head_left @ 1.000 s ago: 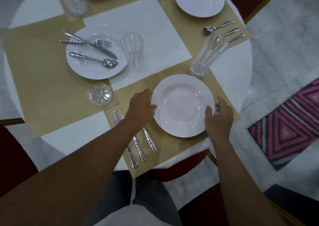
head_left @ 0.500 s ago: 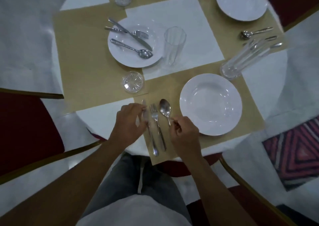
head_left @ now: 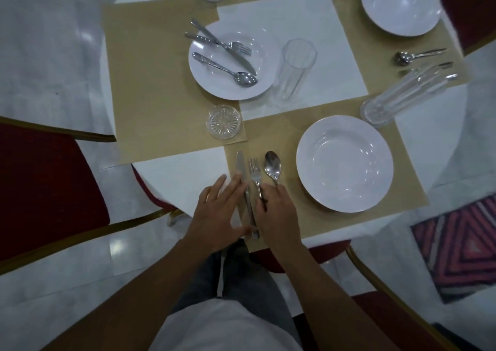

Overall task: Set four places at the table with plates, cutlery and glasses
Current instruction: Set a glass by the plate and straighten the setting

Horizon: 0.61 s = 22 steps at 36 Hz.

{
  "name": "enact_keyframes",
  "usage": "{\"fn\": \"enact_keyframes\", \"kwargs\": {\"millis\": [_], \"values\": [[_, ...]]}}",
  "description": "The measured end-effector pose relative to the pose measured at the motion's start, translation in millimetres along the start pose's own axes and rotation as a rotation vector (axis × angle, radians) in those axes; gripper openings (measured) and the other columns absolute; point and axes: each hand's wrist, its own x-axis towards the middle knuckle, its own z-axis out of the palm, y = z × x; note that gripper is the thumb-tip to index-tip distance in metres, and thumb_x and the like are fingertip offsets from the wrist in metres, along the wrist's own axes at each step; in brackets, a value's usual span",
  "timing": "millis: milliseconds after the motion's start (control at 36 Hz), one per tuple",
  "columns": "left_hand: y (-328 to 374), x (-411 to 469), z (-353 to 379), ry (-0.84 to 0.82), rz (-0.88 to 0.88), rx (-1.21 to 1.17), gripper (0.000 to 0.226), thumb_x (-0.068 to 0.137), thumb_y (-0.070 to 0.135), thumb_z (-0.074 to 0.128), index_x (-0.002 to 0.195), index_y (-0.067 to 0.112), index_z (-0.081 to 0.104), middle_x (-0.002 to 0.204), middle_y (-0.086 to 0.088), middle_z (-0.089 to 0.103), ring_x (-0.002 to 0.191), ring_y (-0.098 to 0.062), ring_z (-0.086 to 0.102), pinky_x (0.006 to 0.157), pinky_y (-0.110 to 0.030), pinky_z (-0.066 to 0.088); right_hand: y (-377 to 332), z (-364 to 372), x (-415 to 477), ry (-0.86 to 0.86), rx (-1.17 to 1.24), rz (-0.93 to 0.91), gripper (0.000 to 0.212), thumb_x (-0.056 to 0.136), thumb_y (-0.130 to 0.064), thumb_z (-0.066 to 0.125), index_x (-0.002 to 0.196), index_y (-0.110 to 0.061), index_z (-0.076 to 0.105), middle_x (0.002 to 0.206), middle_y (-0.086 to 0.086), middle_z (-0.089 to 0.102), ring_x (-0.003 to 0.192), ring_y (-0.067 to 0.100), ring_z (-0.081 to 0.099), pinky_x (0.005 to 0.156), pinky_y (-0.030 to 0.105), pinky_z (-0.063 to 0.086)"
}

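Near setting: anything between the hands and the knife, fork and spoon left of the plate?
Nothing visible. The left hand lays straight fingers against the knife, and the right hand covers the handles of the fork and spoon. The small glass dish sits beyond the cutlery tips, apart from them.

Knife (head_left: 240,166), fork (head_left: 254,172) and spoon (head_left: 272,164) lie side by side left of the plate (head_left: 345,163).

**Hands move from plate to cutlery**

Both hands come off the plate (head_left: 345,163) rim. The left hand (head_left: 217,211) uncurls, its straight fingers now lying flat against the knife (head_left: 240,165). The right hand (head_left: 276,211) shifts from the spoon (head_left: 272,164) handle to pinch the fork (head_left: 254,172) handle.
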Motion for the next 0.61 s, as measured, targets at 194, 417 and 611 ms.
{"fn": "enact_keyframes", "kwargs": {"millis": [194,417,611], "values": [[3.6,0.0,0.4,-0.009,-0.01,0.096,0.099,0.077,0.082,0.039,0.156,0.027,0.018,0.166,0.005,0.004,0.152,-0.023,0.001,0.119,-0.046,0.009,1.6,-1.0,-3.2,0.01,-0.026,0.01,0.023,0.096,-0.017,0.06,0.118,-0.012,0.066,0.103,0.003,0.063,0.085,0.014,0.058,0.072,0.024,0.051],[3.1,3.5,4.2,-0.026,-0.021,0.14,0.101,0.076,0.085,0.038,0.157,0.027,0.017,0.166,0.006,0.002,0.152,-0.022,0.001,0.119,-0.046,0.009,5.1,-3.3,-3.7,0.024,-0.017,0.037,0.017,0.097,-0.016,0.059,0.112,-0.013,0.067,0.096,0.0,0.059,0.079,0.01,0.054,0.067,0.018,0.045],[0.4,2.5,8.1,0.002,-0.01,0.06,0.105,0.076,0.084,0.045,0.157,0.027,0.013,0.166,0.006,0.002,0.152,-0.019,0.005,0.119,-0.042,0.009,12.6,-17.1,-8.0,0.166,0.053,0.078,0.014,0.102,-0.018,0.054,0.104,-0.013,0.067,0.09,-0.001,0.061,0.078,0.013,0.053,0.068,0.024,0.046]]}}
